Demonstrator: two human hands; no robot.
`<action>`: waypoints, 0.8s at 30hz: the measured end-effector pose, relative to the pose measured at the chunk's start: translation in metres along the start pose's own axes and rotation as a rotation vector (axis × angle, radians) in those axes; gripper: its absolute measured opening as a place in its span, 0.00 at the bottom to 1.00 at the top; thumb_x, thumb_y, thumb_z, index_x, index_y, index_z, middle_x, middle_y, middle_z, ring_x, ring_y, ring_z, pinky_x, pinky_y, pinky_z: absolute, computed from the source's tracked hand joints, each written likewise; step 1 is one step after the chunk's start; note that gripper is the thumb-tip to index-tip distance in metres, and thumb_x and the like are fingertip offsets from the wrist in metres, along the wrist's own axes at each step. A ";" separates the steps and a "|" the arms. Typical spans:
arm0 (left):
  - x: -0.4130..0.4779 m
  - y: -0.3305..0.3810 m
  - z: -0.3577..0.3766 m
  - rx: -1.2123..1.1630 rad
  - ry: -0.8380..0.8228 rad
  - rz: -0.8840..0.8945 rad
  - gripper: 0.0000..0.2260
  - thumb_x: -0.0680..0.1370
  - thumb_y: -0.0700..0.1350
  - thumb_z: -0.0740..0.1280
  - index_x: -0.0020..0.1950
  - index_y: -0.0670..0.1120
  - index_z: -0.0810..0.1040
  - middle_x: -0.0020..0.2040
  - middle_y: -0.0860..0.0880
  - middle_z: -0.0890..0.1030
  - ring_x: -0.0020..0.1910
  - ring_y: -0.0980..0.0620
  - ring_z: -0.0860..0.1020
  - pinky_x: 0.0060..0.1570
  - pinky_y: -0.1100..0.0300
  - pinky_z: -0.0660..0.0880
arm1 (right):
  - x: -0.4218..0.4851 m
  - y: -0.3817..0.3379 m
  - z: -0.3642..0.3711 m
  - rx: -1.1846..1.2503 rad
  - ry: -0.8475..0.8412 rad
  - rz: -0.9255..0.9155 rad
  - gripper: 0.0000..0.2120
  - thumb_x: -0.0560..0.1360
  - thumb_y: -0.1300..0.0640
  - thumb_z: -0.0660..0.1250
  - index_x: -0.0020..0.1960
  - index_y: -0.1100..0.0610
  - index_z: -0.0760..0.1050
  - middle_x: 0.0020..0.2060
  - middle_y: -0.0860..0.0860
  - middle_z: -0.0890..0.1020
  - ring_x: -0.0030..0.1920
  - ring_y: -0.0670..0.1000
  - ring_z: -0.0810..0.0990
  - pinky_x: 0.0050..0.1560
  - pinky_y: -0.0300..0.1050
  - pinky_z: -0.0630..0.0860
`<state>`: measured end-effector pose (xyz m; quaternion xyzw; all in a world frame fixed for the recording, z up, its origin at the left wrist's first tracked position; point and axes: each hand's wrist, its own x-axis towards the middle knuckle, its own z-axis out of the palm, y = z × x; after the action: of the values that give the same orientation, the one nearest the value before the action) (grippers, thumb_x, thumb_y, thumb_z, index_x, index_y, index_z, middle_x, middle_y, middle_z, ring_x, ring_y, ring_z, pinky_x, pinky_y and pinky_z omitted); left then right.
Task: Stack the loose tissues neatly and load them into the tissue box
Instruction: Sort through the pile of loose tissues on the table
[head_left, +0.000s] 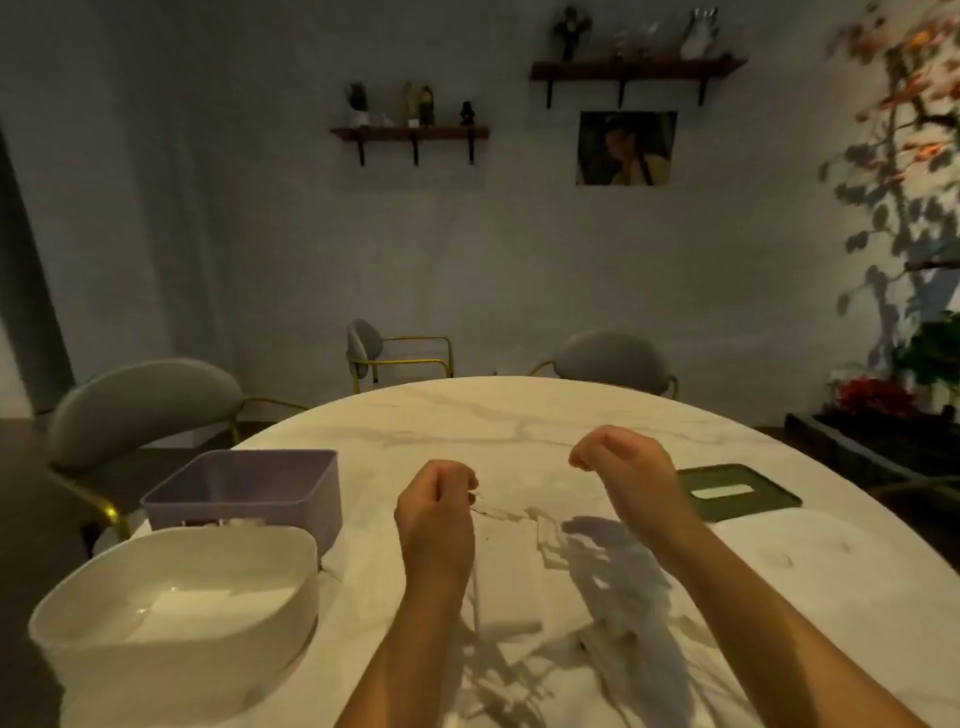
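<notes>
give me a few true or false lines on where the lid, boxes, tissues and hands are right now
1. The green lid lies on the table to the right of the right hand. True.
2. The purple box stands at the table's right end. False: it stands on the left, just behind the white container.
3. Both hands lie flat on the table with straight fingers. False: the left hand and the right hand are lifted off the table, fingers curled.
4. Loose tissues lie on the table between the two forearms. True.
</notes>
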<state>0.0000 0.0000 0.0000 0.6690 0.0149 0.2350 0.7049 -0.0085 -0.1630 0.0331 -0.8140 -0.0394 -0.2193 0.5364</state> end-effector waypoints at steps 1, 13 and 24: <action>-0.003 -0.003 -0.002 -0.024 0.017 -0.004 0.12 0.77 0.36 0.60 0.35 0.42 0.77 0.34 0.47 0.78 0.35 0.51 0.74 0.36 0.58 0.70 | -0.004 0.002 -0.003 -0.094 -0.040 -0.044 0.09 0.78 0.55 0.63 0.41 0.49 0.77 0.42 0.44 0.80 0.47 0.47 0.78 0.48 0.40 0.74; -0.004 -0.062 0.012 0.179 0.062 -0.085 0.12 0.78 0.44 0.61 0.34 0.49 0.75 0.33 0.53 0.78 0.37 0.53 0.75 0.38 0.57 0.69 | -0.011 0.047 0.024 -0.644 -0.324 0.026 0.16 0.76 0.45 0.63 0.62 0.47 0.70 0.54 0.46 0.79 0.52 0.51 0.77 0.52 0.47 0.74; 0.006 -0.066 0.024 0.163 0.063 -0.040 0.11 0.78 0.42 0.62 0.35 0.48 0.76 0.33 0.54 0.78 0.38 0.52 0.77 0.34 0.60 0.69 | 0.002 0.089 0.030 -0.368 0.193 -0.085 0.09 0.74 0.53 0.67 0.41 0.58 0.77 0.37 0.49 0.78 0.39 0.51 0.75 0.38 0.43 0.67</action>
<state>0.0341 -0.0194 -0.0582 0.7159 0.0694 0.2400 0.6520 0.0299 -0.1742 -0.0524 -0.8711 0.0185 -0.3220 0.3703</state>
